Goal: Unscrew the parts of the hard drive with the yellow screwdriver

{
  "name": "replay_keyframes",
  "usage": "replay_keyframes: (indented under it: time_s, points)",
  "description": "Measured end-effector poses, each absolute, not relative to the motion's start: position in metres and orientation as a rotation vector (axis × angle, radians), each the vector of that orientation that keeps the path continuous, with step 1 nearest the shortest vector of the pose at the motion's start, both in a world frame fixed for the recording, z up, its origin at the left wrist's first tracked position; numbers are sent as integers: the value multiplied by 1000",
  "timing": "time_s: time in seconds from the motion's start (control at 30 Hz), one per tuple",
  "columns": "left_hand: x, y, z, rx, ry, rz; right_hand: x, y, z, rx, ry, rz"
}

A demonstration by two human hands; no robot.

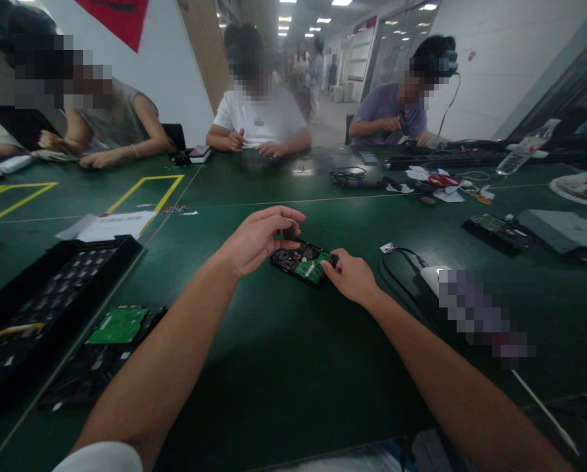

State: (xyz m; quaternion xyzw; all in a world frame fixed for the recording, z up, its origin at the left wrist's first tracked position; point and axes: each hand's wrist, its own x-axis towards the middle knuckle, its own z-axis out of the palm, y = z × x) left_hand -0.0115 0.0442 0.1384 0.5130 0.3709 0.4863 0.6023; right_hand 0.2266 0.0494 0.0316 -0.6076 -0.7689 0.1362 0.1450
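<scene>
A black hard drive (284, 261) with a green circuit board (309, 269) lies tilted in front of me, circuit side up. My right hand (353, 276) grips its right end, the thumb on top near the board. Above the drive's far left edge, my left hand (260, 241) is closed round a dark, stubby handle with a trace of yellow (288, 231), which looks like a screwdriver. Its tip is hidden, so I cannot tell whether it touches the drive.
On the left are a long black tray (121, 248) and more drives (117, 326). To the right stand a power strip (434, 278) with cables, a drive (497, 233) and a grey metal box (563, 231). Farther back are a bottle (527, 147) and several people seated across the green table (284, 380).
</scene>
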Motion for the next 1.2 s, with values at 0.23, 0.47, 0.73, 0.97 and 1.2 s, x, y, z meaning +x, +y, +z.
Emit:
replay_keyframes:
  time_s: [0.23,0.47,0.73,0.97,1.2]
  points:
    - [-3,43,134,1049,812,1130,226,49,33,-1767,-2219,388]
    - [-2,43,132,961,722,1153,226,48,35,-1762,-2215,424]
    - [-1,43,133,956,726,1135,226,47,37,-1760,-2208,443]
    - [-4,44,134,1018,812,1166,226,48,36,-1764,-2230,425]
    - [-6,47,133,1130,846,1160,225,47,37,-1770,-2228,429]
